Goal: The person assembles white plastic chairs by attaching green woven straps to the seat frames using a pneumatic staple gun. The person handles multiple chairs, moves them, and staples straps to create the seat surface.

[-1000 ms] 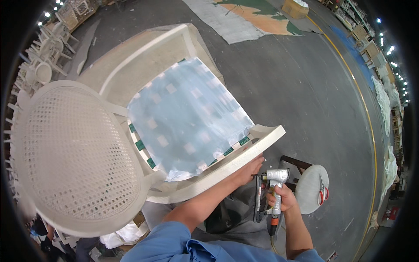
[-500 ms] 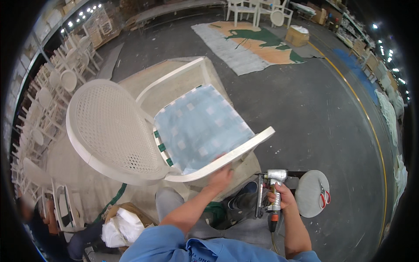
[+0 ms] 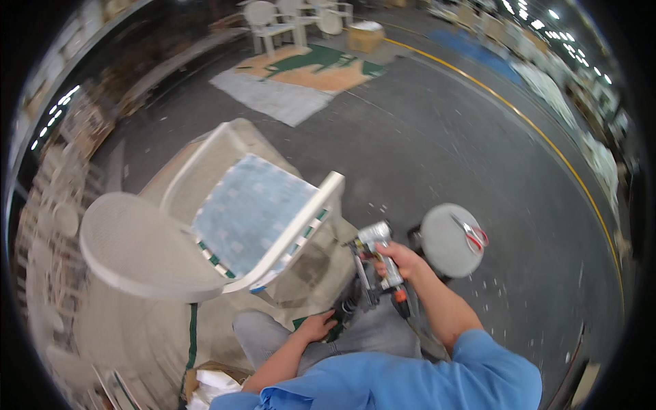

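My right hand (image 3: 402,261) is closed around the grip of a silver air stapler (image 3: 374,236), with an orange-and-black hose fitting at its lower end. My left hand (image 3: 316,327) is low between my knees, against a bundle of green webbing (image 3: 335,333). Its fingers are bent and blurred, and whether they grip the webbing does not show. In front to the left stands a white armchair (image 3: 283,236) with a round woven back (image 3: 140,246). A light blue checked fabric (image 3: 256,212) covers its seat, and green-and-white webbing (image 3: 215,258) shows along the seat's edges.
The chair stands on a beige low platform (image 3: 137,328). At my right, a round grey stool top (image 3: 444,246) carries red-handled scissors (image 3: 473,236). A carton with white plastic (image 3: 213,388) sits by my left leg. Several white chairs (image 3: 263,20) and a cardboard box (image 3: 365,37) are farther off.
My left hand has left the chair's near armrest and moved down to the green webbing. The view has swung right; the stapler stays in my right hand.
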Available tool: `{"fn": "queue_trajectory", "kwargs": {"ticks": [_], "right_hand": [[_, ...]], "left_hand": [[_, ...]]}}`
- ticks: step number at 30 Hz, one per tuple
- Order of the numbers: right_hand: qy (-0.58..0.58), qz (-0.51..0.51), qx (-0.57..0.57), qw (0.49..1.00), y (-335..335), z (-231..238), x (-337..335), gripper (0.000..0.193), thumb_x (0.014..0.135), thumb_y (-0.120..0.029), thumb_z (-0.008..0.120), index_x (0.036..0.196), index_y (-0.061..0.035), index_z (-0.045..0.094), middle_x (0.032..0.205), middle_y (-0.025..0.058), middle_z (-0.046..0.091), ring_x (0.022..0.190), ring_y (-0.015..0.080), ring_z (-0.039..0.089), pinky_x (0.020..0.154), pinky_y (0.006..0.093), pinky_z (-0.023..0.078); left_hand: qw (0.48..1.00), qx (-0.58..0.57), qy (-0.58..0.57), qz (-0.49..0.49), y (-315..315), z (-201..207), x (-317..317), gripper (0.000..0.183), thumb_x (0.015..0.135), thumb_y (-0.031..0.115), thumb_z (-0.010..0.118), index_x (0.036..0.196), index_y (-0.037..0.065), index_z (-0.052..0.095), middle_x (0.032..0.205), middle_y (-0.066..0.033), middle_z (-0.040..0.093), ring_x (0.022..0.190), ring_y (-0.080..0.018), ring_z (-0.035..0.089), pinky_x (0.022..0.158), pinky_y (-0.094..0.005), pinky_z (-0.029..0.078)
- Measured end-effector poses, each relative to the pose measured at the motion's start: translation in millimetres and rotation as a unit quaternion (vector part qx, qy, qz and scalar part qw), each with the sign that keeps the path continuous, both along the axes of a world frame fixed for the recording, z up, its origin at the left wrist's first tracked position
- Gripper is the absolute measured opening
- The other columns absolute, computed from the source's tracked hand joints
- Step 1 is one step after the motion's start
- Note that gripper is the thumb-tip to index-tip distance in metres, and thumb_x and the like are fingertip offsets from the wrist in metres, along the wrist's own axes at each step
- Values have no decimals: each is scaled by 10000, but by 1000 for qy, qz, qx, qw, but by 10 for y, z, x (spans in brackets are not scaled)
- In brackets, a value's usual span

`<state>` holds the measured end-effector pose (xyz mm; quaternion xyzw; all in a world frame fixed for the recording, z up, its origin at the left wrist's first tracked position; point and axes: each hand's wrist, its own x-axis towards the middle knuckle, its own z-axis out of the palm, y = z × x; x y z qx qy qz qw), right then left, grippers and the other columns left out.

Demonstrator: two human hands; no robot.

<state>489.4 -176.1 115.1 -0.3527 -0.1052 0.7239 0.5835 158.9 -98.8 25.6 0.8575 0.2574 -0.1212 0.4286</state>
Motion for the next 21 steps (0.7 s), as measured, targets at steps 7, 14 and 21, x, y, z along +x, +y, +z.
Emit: {"fn": "queue_trajectory", "kwargs": {"ticks": [7,14,21], "right_hand": [[-189,-191,-80,960,-651,492,846,309,958,-347,687,1048,-58,625,708,36,607,572,148,598,518,320,522],[-325,-253,-175,894,-1101,205,1663,349,954,-376,690,1046,-48,613,827,41,642,554,113,574,486,270,506],[-270,-214,-212,915,-1291,-183,1960,322,944,-342,709,1042,-50,613,833,42,617,584,141,580,507,298,520]], "left_hand": [[977,36,-21,208,132,136,-311,423,934,308,627,1294,87,647,1120,-205,704,1020,-389,674,876,-458,526],[908,292,-134,267,570,214,-168,325,936,234,612,1192,44,673,1013,-224,691,946,-412,660,839,-501,515],[849,414,-36,328,1307,226,602,360,922,318,649,1191,80,677,1149,-169,697,1135,-361,632,962,-453,481]]}}
